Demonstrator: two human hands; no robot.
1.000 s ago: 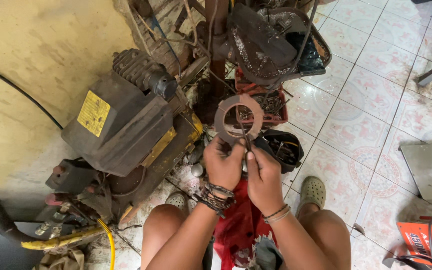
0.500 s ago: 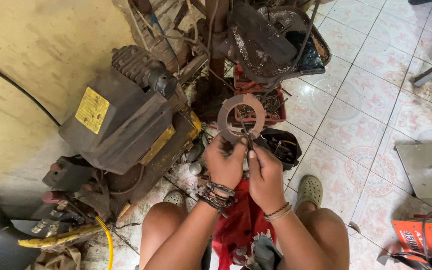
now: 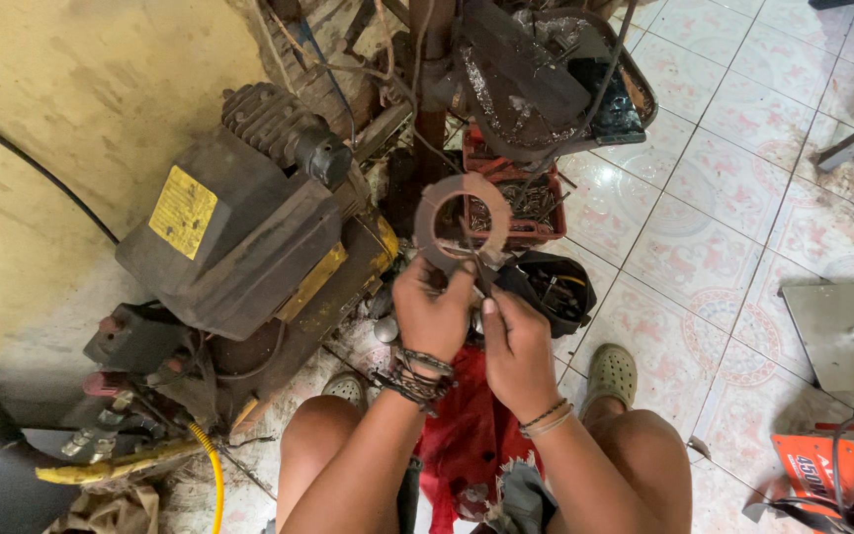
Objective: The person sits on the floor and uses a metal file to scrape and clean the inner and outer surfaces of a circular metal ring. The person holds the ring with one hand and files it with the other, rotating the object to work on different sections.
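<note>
Item: flat brown ring (image 3: pixel 463 222), a gasket-like disc with a wide central hole, held upright in front of my knees. I grip its lower edge with my left hand (image 3: pixel 434 314), fingers clenched on it. My right hand (image 3: pixel 516 346), just right of the ring's base, pinches a thin dark tool (image 3: pixel 473 259) slanting up across the ring's face. Behind the ring: red tray (image 3: pixel 519 203) of small metal parts. Left of the ring: grimy compressor motor (image 3: pixel 239 222).
</note>
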